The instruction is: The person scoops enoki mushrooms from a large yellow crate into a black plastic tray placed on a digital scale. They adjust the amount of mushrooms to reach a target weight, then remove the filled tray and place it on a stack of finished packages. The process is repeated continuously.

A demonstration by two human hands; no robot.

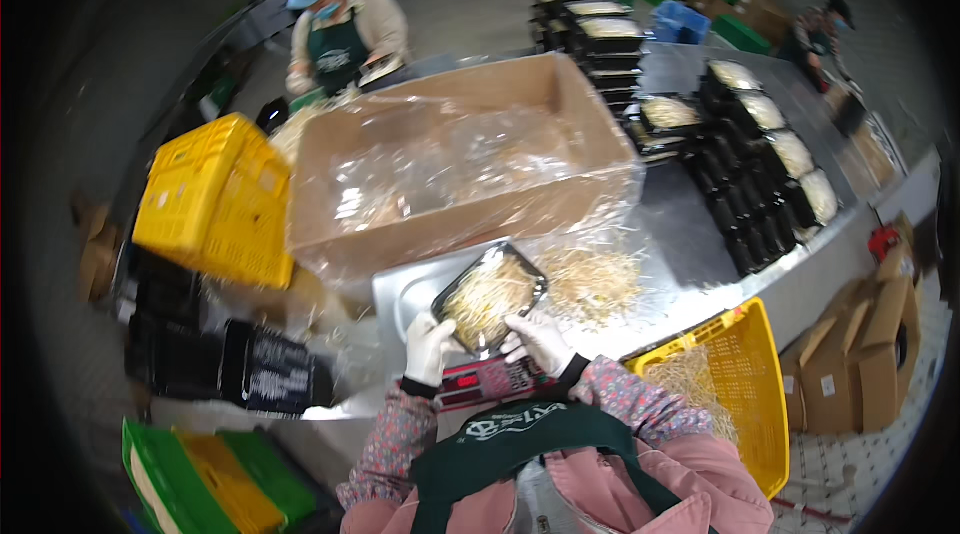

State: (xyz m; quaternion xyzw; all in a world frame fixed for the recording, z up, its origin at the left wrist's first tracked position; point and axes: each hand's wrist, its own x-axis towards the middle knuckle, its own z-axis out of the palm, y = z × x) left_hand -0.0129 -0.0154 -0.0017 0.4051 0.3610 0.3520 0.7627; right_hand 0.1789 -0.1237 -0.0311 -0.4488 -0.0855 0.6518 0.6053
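A black plastic tray of bean sprouts (491, 297) is tilted over the metal plate of a digital scale (390, 294). With gloved fingers, my left hand (429, 348) grips its near left corner. At the near right edge, my right hand (541, 342) has its thumb and fingers on the tray rim. The scale's display (461, 381) glows red just below my hands. Whether the tray rests on the plate cannot be told. A loose heap of sprouts (592, 279) lies on the metal table (682, 226), right of the tray.
Beyond the scale stands a large cardboard box (442, 215) lined with clear plastic. Yellow crates (214, 196) flank the work spot, one holding sprouts (686, 384) at right. Stacked filled trays (765, 113) stand right; black trays (266, 369) lie left. A co-worker (341, 31) stands across.
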